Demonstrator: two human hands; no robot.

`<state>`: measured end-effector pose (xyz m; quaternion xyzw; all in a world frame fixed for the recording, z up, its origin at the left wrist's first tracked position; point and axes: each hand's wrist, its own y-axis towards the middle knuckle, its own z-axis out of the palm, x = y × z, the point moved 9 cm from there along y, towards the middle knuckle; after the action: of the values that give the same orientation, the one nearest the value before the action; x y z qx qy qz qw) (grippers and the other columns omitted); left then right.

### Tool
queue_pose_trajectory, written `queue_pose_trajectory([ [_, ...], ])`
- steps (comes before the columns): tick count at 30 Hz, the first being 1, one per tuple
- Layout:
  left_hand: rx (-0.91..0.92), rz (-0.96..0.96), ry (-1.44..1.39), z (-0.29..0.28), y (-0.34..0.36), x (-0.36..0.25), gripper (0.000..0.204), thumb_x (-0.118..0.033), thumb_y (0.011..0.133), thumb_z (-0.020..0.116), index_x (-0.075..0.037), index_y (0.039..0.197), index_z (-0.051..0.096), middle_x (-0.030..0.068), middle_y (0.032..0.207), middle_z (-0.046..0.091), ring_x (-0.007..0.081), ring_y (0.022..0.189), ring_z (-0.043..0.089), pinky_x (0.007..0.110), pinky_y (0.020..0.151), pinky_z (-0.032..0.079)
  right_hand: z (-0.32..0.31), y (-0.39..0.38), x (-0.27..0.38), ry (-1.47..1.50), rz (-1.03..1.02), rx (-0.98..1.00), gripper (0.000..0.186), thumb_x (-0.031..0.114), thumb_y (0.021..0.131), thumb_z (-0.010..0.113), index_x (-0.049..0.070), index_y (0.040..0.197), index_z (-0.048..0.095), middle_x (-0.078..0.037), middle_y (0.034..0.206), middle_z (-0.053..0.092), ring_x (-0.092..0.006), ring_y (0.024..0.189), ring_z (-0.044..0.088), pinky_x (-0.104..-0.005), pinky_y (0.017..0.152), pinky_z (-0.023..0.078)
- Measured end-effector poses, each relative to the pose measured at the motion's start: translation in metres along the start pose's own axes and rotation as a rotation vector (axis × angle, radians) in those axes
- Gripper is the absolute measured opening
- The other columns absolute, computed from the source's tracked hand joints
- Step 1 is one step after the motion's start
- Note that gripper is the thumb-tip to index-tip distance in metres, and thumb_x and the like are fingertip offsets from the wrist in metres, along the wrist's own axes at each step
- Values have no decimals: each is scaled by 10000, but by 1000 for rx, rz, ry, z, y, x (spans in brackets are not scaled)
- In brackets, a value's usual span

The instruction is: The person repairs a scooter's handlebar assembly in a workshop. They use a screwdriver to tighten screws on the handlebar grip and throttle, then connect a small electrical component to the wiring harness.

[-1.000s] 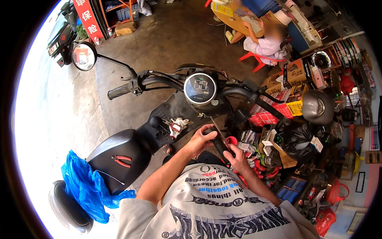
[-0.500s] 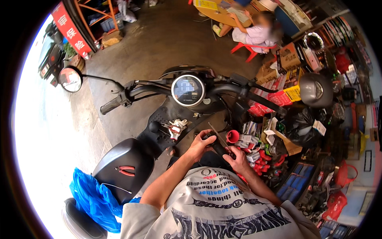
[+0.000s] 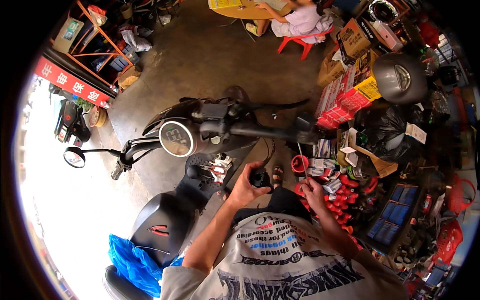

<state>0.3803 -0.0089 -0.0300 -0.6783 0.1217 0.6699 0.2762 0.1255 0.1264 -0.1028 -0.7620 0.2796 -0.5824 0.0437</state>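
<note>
My left hand point(image 3: 246, 187) is closed around a small black part point(image 3: 259, 178) with a rounded end, near a dark cable that hangs from the scooter. Its exact kind is not clear. My right hand point(image 3: 314, 195) grips a thin metal rod point(image 3: 302, 159) that points up and away; its lower end is hidden in the fingers, so I cannot tell whether it has a handle. In front of me stands a black scooter, its handlebar point(image 3: 257, 131) turned and its round display point(image 3: 177, 139) to the left. White-and-red gloves point(image 3: 220, 166) lie on the footboard.
Pliers point(image 3: 159, 230) with red handles rest on the black seat point(image 3: 165, 215), beside a blue plastic bag point(image 3: 132, 262). To the right are a red cup point(image 3: 299, 163), small boxes, red parts and a black bag point(image 3: 390, 127). A person sits at a table point(image 3: 250, 15) ahead.
The handlebar and display have swung left. My hands have moved apart: the left keeps the black part, while the right has moved right with the metal rod. The view has shifted.
</note>
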Motion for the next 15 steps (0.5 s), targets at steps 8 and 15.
queue_pose_trajectory([
  [8, -233, -225, -31, 37, 38, 11, 687, -57, 729, 829, -16, 1311, 467, 69, 1111, 600, 178, 1019, 591, 328, 961, 475, -74, 122, -9, 35, -5, 150, 163, 103, 959, 552, -22, 985, 654, -35, 705, 612, -102, 591, 601, -261, 557, 480],
  [15, -371, -198, 79, 27, 30, -16, 661, -89, 725, 817, -39, 1288, 474, 42, 1057, 572, 160, 986, 558, 322, 912, 462, -32, 204, 55, -11, -135, 370, 176, 110, 956, 549, -17, 928, 666, -37, 611, 597, -100, 550, 593, -261, 520, 442],
])
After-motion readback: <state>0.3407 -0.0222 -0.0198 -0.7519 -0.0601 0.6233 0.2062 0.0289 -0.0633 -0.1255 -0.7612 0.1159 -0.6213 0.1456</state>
